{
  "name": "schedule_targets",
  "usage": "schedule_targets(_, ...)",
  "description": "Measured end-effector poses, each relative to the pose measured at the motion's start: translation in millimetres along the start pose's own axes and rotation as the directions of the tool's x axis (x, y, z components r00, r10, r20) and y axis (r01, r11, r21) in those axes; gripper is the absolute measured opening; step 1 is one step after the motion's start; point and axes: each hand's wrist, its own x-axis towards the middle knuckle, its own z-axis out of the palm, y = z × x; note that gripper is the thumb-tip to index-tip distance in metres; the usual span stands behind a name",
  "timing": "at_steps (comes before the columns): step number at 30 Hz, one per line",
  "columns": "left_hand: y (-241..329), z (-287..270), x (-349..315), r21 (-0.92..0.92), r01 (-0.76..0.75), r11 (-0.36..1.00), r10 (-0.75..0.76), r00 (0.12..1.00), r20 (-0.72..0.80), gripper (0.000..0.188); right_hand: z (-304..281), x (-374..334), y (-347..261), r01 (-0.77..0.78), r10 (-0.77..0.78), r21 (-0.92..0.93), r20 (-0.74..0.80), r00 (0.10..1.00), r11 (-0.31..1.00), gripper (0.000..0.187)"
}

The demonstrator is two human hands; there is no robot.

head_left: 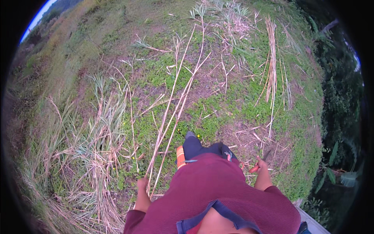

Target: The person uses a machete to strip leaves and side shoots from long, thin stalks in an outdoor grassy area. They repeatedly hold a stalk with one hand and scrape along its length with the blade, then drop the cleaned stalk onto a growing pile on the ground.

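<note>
My left hand point(143, 182) is at the lower left, closed at the near ends of some long, pale cane stalks point(166, 123). The stalks slant away from it over the grass toward the far middle, and one still bears green leaves point(200, 11) at its far tip. In my right hand point(262, 167), at the right of my body, is a knife. Its orange-red handle point(254, 169) lies in my fingers and its dark blade point(267, 155) points up and away from me.
A bundle of bare stalks point(271, 58) lies at the far right. Heaped leafy cuttings point(102, 152) spread along the left, with more leafy tops point(235, 15) at the far middle. An orange holder point(180, 157) hangs at my waist. Dark bushes point(337, 97) border the right side.
</note>
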Motion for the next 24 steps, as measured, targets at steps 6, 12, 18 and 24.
schedule_targets(6, 326, -73, 0, -0.526, -0.309, 0.792, 0.431, 0.894, 0.124, 0.045, 37, -37, 35, -0.191, 0.162, 0.21, 0.149, 0.975, 0.959, 0.038)
schedule_targets(12, 559, -162, 14, -0.19, -0.787, 0.587, 0.808, 0.585, 0.07, 0.038, 81, -56, 2, -0.196, 0.176, 0.177, 0.124, 0.976, 0.964, 0.036)
schedule_targets(18, 697, -203, 101, -0.114, -0.707, 0.697, 0.717, 0.687, 0.119, 0.044, 138, -10, -118, -0.161, 0.142, 0.157, 0.127, 0.982, 0.974, 0.034)
schedule_targets(24, 760, -175, 224, -0.184, -0.393, 0.901, 0.41, 0.91, 0.065, 0.036, 218, 71, -298, -0.049, 0.008, 0.168, 0.235, 0.972, 0.985, 0.032)
